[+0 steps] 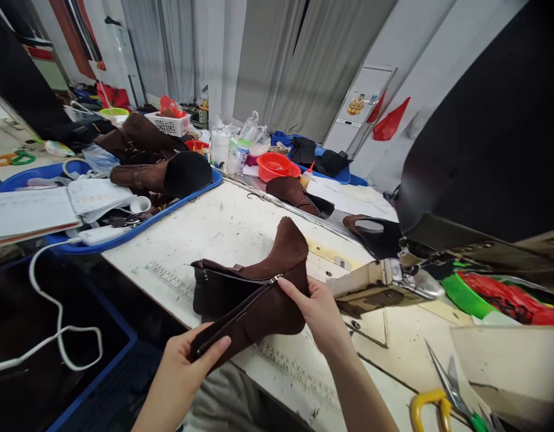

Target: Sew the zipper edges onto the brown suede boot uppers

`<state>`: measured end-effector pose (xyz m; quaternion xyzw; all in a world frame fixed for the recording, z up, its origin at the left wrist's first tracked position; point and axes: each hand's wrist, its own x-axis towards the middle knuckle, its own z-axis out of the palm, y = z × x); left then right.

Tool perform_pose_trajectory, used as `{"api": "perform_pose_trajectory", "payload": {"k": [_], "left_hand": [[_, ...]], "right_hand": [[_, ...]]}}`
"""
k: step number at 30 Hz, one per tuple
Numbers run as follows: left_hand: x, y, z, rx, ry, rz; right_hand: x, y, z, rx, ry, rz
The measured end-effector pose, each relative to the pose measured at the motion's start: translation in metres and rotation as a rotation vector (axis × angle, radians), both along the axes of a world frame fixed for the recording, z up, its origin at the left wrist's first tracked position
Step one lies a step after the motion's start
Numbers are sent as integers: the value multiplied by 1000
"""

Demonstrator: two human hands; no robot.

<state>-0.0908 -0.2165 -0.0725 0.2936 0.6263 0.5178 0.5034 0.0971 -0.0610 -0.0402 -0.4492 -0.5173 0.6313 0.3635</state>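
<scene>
Two hands on one boot upper, head view only. I see the left hand curled shut around the lower zipper edge, thumb on top. Right hand pinches the upper near the zipper pull, fingers partly closed. Upper lies on the white table, overhanging the near edge, just left of the sewing machine. Scissors lie at lower right, well apart. Blue tray with more boots sits behind. Risk, my guess: suede slides off the edge if the left grip loosens, or the zipper tape twists under uneven pull.
</scene>
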Motion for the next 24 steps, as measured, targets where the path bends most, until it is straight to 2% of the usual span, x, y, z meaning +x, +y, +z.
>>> {"api": "perform_pose_trajectory", "payload": {"k": [5,11,17,19,21,24], "left_hand": [[8,-2,3,9,-92,39],[9,-1,-2,77,-176,56],[-2,-6,16,83,-235,-108],[-2,-8,23,108,-80,-132],[3,-7,28,156,139,-103],[19,1,38,417,469,-6]], "right_hand": [[0,1,-5,-84,12,26],[-8,-3,-18,-84,79,-81],[-6,0,-17,-118,120,-113],[-6,4,-15,-148,165,-116],[-6,10,-13,-183,228,-129],[-8,16,-15,-217,323,-177]]}}
